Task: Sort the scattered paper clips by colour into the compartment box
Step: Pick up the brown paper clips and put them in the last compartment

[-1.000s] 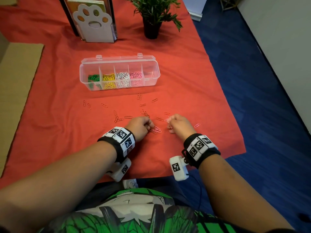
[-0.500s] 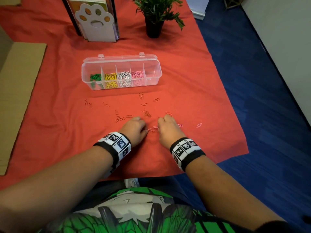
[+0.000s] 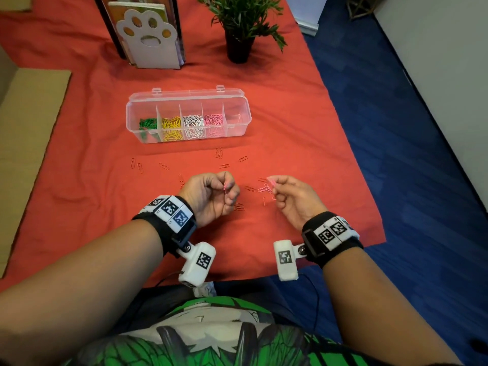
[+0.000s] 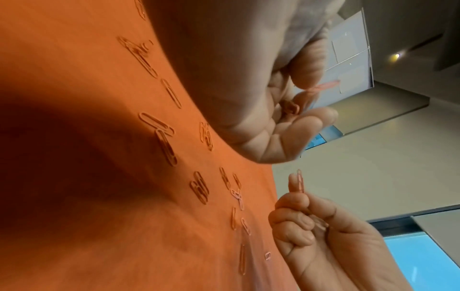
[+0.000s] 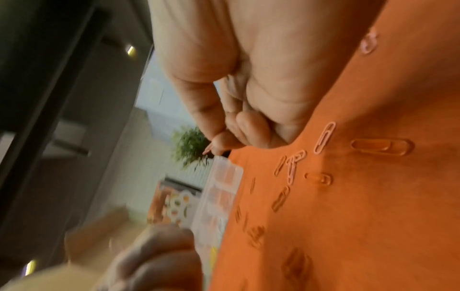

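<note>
A clear compartment box [image 3: 244, 109] lies open on the orange-red cloth, with green, yellow, white and pink clips in separate sections and a nearly bare right section. Several orange and pink paper clips [image 3: 264, 188] lie scattered in front of it. My left hand [image 3: 211, 195] is lifted off the cloth and pinches a pink clip [image 3: 225, 186] with curled fingers. To its right, my right hand [image 3: 291, 198] pinches another pink clip [image 3: 272, 181] between thumb and forefinger; the left wrist view shows this pink clip [image 4: 300, 180] upright in the right hand.
A paw-print file holder [image 3: 149, 35] and a potted plant [image 3: 241, 25] stand at the back of the table. A cardboard sheet [image 3: 23, 133] lies to the left. The cloth's right edge [image 3: 369, 180] drops to blue carpet.
Both hands rose from the cloth, where they were pressed together over a clip cluster, and moved apart. Each now holds a pink clip.
</note>
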Demonstrator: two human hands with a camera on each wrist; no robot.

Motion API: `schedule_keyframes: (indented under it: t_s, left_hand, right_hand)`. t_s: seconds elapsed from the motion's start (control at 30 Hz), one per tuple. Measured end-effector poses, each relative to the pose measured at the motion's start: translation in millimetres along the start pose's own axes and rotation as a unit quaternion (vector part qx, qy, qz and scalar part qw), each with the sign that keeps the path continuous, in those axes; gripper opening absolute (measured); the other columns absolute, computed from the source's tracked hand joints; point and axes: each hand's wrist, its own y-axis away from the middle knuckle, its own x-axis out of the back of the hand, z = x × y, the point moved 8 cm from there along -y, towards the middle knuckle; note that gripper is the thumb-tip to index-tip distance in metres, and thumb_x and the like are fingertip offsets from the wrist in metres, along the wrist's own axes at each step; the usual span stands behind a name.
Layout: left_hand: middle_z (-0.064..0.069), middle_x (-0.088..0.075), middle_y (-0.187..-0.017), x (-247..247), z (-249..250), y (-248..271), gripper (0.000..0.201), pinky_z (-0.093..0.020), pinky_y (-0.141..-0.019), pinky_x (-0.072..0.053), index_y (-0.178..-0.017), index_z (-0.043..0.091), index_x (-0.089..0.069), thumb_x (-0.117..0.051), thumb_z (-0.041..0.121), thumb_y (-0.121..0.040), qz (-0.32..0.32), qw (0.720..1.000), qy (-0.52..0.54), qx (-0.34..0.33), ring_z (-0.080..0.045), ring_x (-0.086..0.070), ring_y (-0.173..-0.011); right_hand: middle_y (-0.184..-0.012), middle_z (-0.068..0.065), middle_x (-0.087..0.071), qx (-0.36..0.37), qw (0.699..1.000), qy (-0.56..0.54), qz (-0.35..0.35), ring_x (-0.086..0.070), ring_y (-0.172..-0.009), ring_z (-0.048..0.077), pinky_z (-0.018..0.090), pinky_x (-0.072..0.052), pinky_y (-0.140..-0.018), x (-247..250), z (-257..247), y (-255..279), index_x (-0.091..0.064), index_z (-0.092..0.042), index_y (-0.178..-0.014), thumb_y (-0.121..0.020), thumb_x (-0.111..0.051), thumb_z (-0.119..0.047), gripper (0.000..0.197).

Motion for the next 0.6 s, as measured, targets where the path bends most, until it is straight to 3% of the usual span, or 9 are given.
schedule_keyframes:
  t_s: [0.1,0.17,0.23,0.3,0.33,0.4,0.47,0.53,0.6]
  left_hand:
    - [-0.009,-0.058,-0.061,-4,-3,-7,0.023,-0.022,-0.049,-0.046,-0.068,0.009,-0.056,-0.035,0.012,-0.059,0.004,1.0,0.0,0.025,-0.017,-0.052,-0.048]
    - [-0.006,-0.059,-0.062,-5,-7,-15,0.027,-0.022,-0.05,-0.05,-0.076,0.008,-0.06,-0.035,0.008,-0.066,0.041,0.998,-0.028,0.047,-0.014,-0.054,-0.05]
    - [0.0,-0.05,-0.058,2,-10,-24,0.022,-0.016,-0.043,-0.042,-0.072,0.012,-0.06,-0.04,0.009,-0.08,0.126,0.981,-0.143,0.043,-0.01,-0.044,-0.047]
    - [0.004,-0.048,-0.055,8,-6,-35,0.016,-0.014,-0.041,-0.036,-0.068,0.017,-0.062,-0.056,0.018,-0.083,0.191,0.92,-0.342,0.008,-0.008,-0.042,-0.046]
    - [0.003,-0.056,-0.058,7,-2,-41,0.013,-0.015,-0.047,-0.041,-0.07,0.017,-0.065,-0.063,0.023,-0.081,0.199,0.876,-0.439,-0.015,-0.007,-0.049,-0.048]
    - [-0.003,-0.071,-0.078,1,1,-52,0.014,-0.022,-0.069,-0.049,-0.083,0.017,-0.072,-0.066,0.03,-0.08,0.188,0.776,-0.6,-0.048,-0.014,-0.064,-0.071]
    - [-0.008,-0.073,-0.095,-7,6,-59,0.021,-0.027,-0.081,-0.047,-0.096,0.021,-0.071,-0.063,0.033,-0.081,0.189,0.679,-0.706,-0.071,-0.024,-0.065,-0.091]
    - [-0.011,-0.07,-0.103,-18,10,-67,0.026,-0.03,-0.086,-0.047,-0.104,0.021,-0.069,-0.06,0.034,-0.083,0.185,0.625,-0.753,-0.089,-0.028,-0.062,-0.1]
    - [-0.012,-0.069,-0.106,-26,7,-75,0.028,-0.034,-0.088,-0.049,-0.104,0.018,-0.068,-0.059,0.033,-0.083,0.165,0.592,-0.784,-0.089,-0.03,-0.061,-0.102]
  right_hand:
    - [-0.062,0.0,-0.046,-0.03,0.992,-0.119,0.015,-0.039,-0.049,0.009,0.019,-0.032,-0.045,12,-2,4,-0.058,-0.009,-0.076,-0.08,-0.041,-0.006,0.018]
    - [-0.063,0.001,-0.047,-0.054,0.985,-0.164,0.029,-0.041,-0.054,0.012,0.021,-0.036,-0.046,20,0,5,-0.053,-0.01,-0.07,-0.078,-0.043,-0.013,0.013]
    - [-0.064,0.001,-0.048,-0.072,0.988,-0.117,0.067,-0.042,-0.054,0.011,0.019,-0.038,-0.043,31,4,2,-0.052,-0.012,-0.07,-0.086,-0.043,-0.011,0.018]
    - [-0.066,-0.001,-0.048,-0.048,0.989,0.075,0.114,-0.04,-0.052,0.01,0.019,-0.034,-0.042,43,1,-7,-0.054,-0.015,-0.071,-0.088,-0.049,-0.008,0.019]
    - [-0.066,-0.001,-0.051,-0.025,0.966,0.224,0.127,-0.042,-0.053,0.011,0.021,-0.035,-0.045,46,-5,-11,-0.055,-0.018,-0.069,-0.086,-0.053,-0.008,0.02]
    - [-0.078,0.006,-0.061,0.026,0.861,0.493,0.123,-0.055,-0.068,0.021,0.026,-0.043,-0.062,39,-14,-14,-0.057,-0.019,-0.068,-0.083,-0.055,-0.01,0.017]
    - [-0.1,0.016,-0.058,0.073,0.763,0.631,0.116,-0.058,-0.091,0.03,0.032,-0.045,-0.083,26,-17,-12,-0.063,-0.012,-0.084,-0.083,-0.057,-0.015,0.007]
    - [-0.111,0.016,-0.05,0.103,0.699,0.701,0.1,-0.051,-0.105,0.033,0.035,-0.043,-0.092,15,-13,-10,-0.058,-0.006,-0.102,-0.084,-0.056,-0.018,0.021]
    - [-0.114,0.015,-0.047,0.125,0.662,0.734,0.087,-0.047,-0.111,0.034,0.039,-0.042,-0.094,5,-10,-8,-0.052,-0.007,-0.108,-0.085,-0.053,-0.014,0.024]
